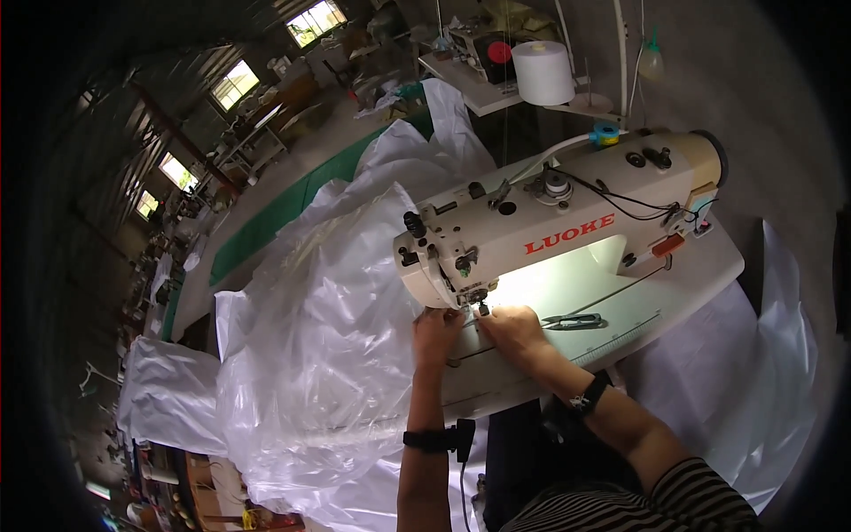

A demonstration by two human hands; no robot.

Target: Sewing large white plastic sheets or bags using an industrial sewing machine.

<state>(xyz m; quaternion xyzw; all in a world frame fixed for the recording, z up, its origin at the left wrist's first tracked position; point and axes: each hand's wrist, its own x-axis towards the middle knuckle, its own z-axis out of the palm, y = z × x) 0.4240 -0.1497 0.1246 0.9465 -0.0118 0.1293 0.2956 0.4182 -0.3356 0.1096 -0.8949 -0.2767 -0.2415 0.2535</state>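
A white sewing machine [550, 239] stands on its pale table, its lamp lighting the bed under the arm. Just below the needle and presser foot [482, 307], my left hand [436, 335] is closed, its fingertips drawn together at the needle's left. My right hand [514, 332] is closed too, close on the other side of the foot. Whatever lies between the fingers is too small to make out. Thread snips [574, 321] lie on the bed to the right of my right hand. Shiny white plastic sheeting [328, 293] is heaped left of my left hand.
More white sheeting [727, 363] hangs off the table's right side. A large white thread cone [542, 73] stands behind the machine, near another sewing table [479, 96]. A long green surface [301, 191] runs into the workshop at far left. Cables cross the machine's arm.
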